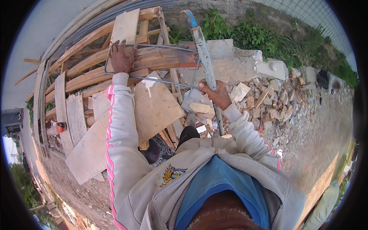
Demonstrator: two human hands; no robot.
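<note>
A rectangular frame of bent steel rod [165,46] lies across stacked timber beams [157,59]. My left hand [122,56] rests on its left end, fingers spread and stretched out over the rod and the wood. My right hand [216,94] is wrapped round a long grey metal bar [205,57] with worn paint and a blue, hooked far end. The bar slants across the right end of the frame, and the frame's lower rod reaches close to my right thumb. Beside the bar, a rusty reddish plate [188,59] sits on the beam end. My right palm is hidden.
A plywood sheet [159,109] and loose planks [76,119] lie to the left. Broken stone rubble [272,101] spreads to the right. Green plants [253,36] grow along the wall behind. Bundled steel rods [96,25] lie at the far left. My shoe [190,119] stands among scraps.
</note>
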